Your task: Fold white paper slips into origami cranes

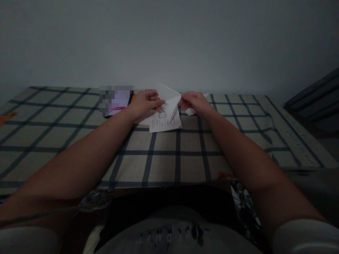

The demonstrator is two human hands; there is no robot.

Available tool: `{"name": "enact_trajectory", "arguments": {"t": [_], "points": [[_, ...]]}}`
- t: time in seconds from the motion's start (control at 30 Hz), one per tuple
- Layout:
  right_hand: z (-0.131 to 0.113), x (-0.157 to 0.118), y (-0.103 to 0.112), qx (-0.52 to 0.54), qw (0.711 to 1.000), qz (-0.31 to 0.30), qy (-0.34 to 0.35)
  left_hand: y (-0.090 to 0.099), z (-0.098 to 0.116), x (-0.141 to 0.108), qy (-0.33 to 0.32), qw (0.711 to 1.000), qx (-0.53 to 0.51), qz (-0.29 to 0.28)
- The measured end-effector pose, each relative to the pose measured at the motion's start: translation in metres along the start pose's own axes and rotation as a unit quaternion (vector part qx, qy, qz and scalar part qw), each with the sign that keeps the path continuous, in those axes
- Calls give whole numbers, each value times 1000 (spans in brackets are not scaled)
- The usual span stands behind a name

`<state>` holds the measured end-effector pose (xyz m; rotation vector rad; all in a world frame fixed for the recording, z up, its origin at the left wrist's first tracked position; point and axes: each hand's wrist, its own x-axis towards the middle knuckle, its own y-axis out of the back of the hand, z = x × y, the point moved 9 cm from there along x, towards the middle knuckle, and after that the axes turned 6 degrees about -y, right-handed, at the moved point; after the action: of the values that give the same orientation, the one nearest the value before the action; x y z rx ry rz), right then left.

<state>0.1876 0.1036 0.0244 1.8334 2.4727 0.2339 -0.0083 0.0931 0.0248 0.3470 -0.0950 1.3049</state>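
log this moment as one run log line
left hand: touching printed paper | right hand: pinching same paper | lit-screen device: beyond left forearm | checked tablecloth: below

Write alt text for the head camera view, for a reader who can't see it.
A person's right hand pinches a folded, printed paper while the left hand touches it, over a table with a checked cloth. A partly pixelated device with a lit screen lies left of the hands; a plain wall rises behind, dimly lit.
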Motion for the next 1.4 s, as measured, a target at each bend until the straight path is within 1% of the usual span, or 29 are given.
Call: {"name": "enact_trajectory", "arguments": {"t": [0.1, 0.2, 0.33, 0.43, 0.67, 0.83, 0.93, 1.0, 1.07, 1.13, 1.23, 1.3, 1.4], "points": [[3, 1, 2, 6, 1000, 11, -2, -1, -2, 1, 9, 1000, -10, -2], [5, 3, 3, 12, 1000, 13, 4, -5, -1, 0, 34, 997, -68, 19], [-3, 0, -3, 7, 999, -6, 43, -7, -2, -3, 80, 985, -141, 63], [-11, -6, -12, -11, 998, -26, 61, -7, -6, -4, 98, 978, -169, 74], [-22, -13, -33, -11, 991, -69, 110, -16, -14, -3, 124, 968, -219, 10], [-28, -19, -49, -16, 987, -92, 131, -34, -12, -11, 160, 957, -234, -68], [-32, -23, -53, -22, 984, -96, 146, -40, -11, -16, 171, 951, -238, -102], [-32, -22, -50, -30, 986, -89, 139, -39, -11, -16, 165, 950, -241, -108], [-28, -17, -42, -24, 990, -64, 122, -37, -12, -15, 162, 950, -248, -103], [-23, -10, -29, 5, 995, -23, 101, -32, -13, -14, 152, 950, -259, -80], [-14, -2, -10, 43, 996, 38, 70, -24, -9, -11, 120, 954, -270, -45], [-10, 1, 1, 51, 994, 76, 54, -22, -6, -10, 105, 957, -269, -39], [-5, 1, 15, 31, 992, 122, 31, -22, -4, -11, 108, 958, -261, -37]]}}
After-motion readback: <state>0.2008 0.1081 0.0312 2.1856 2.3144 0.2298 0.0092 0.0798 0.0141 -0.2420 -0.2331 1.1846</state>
